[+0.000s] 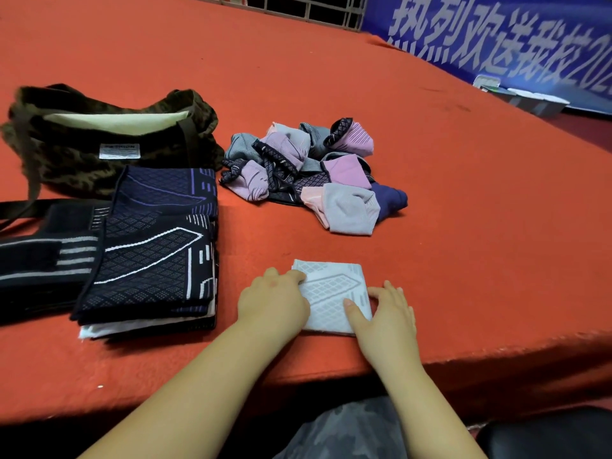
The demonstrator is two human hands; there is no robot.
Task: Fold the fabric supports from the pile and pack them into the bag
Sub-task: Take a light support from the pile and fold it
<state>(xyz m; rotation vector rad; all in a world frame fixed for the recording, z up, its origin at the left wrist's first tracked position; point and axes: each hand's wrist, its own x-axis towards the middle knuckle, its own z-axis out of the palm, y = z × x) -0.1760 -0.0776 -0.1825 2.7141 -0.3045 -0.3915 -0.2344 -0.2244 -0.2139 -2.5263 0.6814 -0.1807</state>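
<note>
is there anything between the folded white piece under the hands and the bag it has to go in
Yes. The stack of dark folded supports lies on the red table between the white folded support, held down by both hands, and the bag. The bag's mouth is open, and lifting over the stack would likely clear it.

A single head-worn wide-angle view looks forward and down from close above the near edge of the red-covered desk (430,193), with both forearms entering from below and a blue banner (496,38) at the far right.
</note>
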